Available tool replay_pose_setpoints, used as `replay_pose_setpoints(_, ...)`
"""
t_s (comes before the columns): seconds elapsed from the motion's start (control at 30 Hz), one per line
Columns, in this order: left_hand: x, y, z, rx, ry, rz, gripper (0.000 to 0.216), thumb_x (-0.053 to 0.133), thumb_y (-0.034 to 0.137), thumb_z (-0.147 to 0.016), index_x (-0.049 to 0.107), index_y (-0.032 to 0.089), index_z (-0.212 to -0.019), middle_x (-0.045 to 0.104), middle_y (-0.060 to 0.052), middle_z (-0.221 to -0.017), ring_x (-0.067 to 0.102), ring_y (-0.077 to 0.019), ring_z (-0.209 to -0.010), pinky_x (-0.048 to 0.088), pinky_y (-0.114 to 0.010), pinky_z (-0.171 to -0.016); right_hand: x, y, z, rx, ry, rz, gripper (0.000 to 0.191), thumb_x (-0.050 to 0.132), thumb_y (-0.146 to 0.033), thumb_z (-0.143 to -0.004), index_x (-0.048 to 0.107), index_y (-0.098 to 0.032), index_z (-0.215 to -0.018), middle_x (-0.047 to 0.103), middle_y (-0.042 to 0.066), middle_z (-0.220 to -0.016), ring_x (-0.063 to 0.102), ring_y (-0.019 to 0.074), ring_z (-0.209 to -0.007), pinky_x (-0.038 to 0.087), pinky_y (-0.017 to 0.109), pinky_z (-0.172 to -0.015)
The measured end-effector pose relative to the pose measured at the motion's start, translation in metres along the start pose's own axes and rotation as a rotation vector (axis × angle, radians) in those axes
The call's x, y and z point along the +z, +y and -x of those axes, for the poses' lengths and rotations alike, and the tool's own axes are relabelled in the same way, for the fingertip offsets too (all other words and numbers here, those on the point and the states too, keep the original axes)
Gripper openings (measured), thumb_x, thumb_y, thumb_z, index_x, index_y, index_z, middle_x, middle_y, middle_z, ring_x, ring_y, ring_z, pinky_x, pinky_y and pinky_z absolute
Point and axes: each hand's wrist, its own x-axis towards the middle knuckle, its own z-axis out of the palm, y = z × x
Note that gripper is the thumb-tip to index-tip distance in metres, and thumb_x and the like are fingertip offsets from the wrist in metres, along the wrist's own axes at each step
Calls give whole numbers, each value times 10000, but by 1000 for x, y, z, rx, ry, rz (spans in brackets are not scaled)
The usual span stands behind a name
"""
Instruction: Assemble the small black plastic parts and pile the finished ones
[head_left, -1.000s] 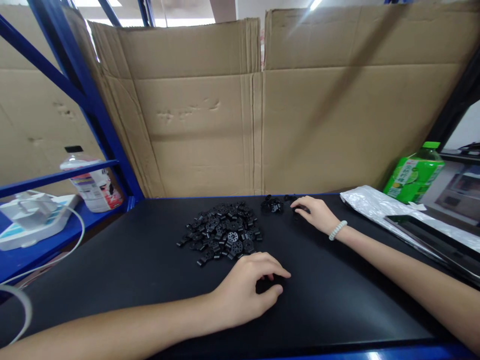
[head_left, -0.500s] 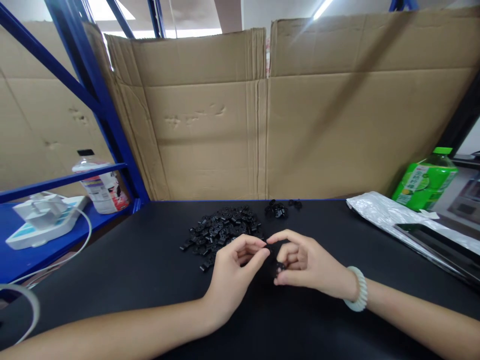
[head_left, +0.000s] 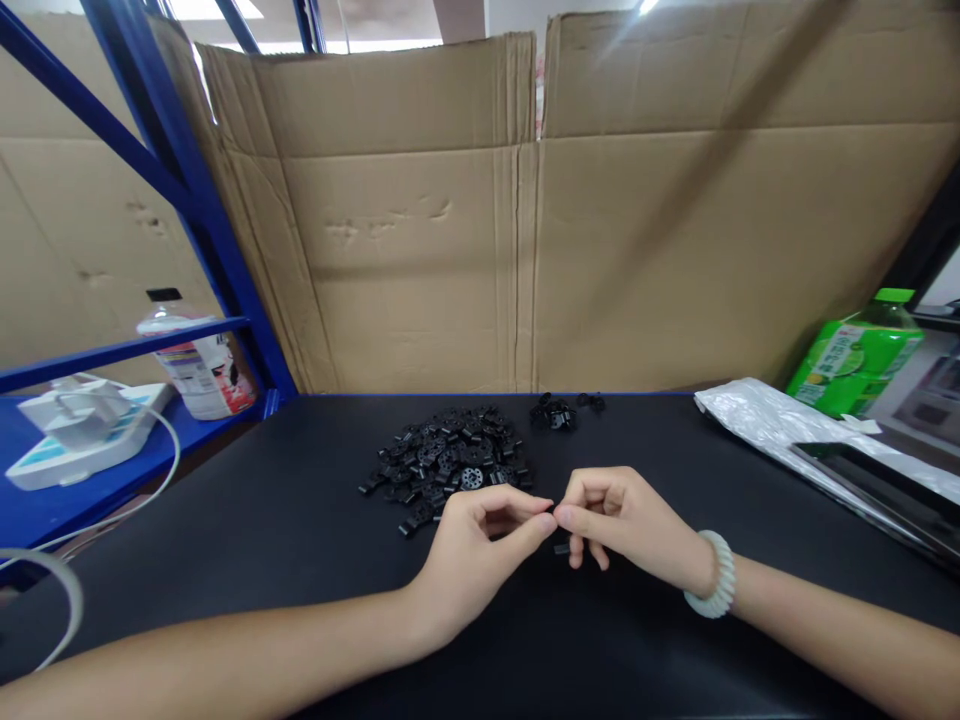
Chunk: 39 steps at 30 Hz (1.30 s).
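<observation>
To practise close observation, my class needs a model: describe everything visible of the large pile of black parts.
The large pile is a loose, low heap of small, slightly shiny black parts, seemingly plastic. Many show round, perforated discs; narrow tabs jut out around its edge. The parts lie jumbled at various angles on the black tabletop. The left hand hides some of its near side; whether they touch is unclear.
</observation>
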Motion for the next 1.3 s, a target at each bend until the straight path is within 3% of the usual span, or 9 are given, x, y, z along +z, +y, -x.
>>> replay_pose_setpoints(0.27, -2, 2, 0, 7, 33, -72, 137, 671, 265, -748, 737, 149, -778, 731, -44, -734, 645, -162, -678, 499, -231, -632, -5, 2, -1, -33, 0, 23, 192, 717, -321, -708, 699, -142, -775, 661, 6, -628, 593, 95, -463, 490, 201, -458)
replay_pose_setpoints(0.53, 0, 4, 1, 3, 44, -55, 106, 667, 239, -747, 725, 152, -769, 725, -39, -753, 651, -163, -718, 507, -226, -673, -2, 2, 2, -73, 51, 57, 152, 676, -292, -751, 695, -141, -743, 687, 25, -638, 653, 128, -581, 545, 231, -578)
replay_pose_setpoints(0.8, -5, 6, -3, 66, -87, -176, 170, 597, 280, -807, 659, 127, -765, 658, -32, -713, 612, -153, -684, 492, -238, -655, 1, 1, 1, -93, 83, 30, 161, 668, -296, -761, 665, -137, -736, 672, 20, -680, 628, 112, -573, 547, 236, -580)
replay_pose_setpoints(0.87, -13, 14, -9, 111, -85, -244, 198, 573, 296, -820, 643, 127, -745, 644, -27, -688, 601, -149, -660, 482, -232, -627, 0, 0, 0, -105, 59, 8, 187, 649, -319, -777, 676, -141, -829, 680, 36, -740, 640, 133, -642, 559, 263, -611)
replay_pose_setpoints(0.97, -34, 30, -26, 220, 30, -447, 217, 548, 303, -828, 643, 131, -735, 647, -21, -666, 592, -145, -631, 455, -222, -586, -3, 1, -2, -111, 83, 32, 235, 613, -342, -807, 674, -143, -914, 683, 57, -804, 641, 148, -709, 555, 291, -669)
replay_pose_setpoints(1.1, -73, 40, -56, 323, 91, -908, 169, 561, 241, -796, 697, 165, -730, 706, -18, -715, 622, -159, -649, 455, -248, -638, -9, 5, -5, -106, 148, 74, 250, 581, -365, -829, 687, -141, -866, 679, 59, -771, 622, 135, -677, 528, 278, -660)
replay_pose_setpoints(1.17, -87, 37, -66, 328, 109, -971, 161, 567, 212, -779, 717, 168, -744, 715, -31, -744, 626, -172, -669, 456, -266, -654, -12, 7, -7, -104, 164, 59, 252, 582, -369, -826, 691, -142, -842, 678, 57, -753, 614, 134, -677, 516, 267, -647)
replay_pose_setpoints(1.3, -86, 28, -67, 358, 188, -1016, 207, 584, 166, -747, 715, 138, -905, 674, -57, -767, 584, -177, -653, 450, -304, -667, -20, 12, -11, -118, 219, 54, 263, 592, -380, -812, 692, -137, -818, 675, 63, -736, 610, 140, -666, 508, 274, -634)
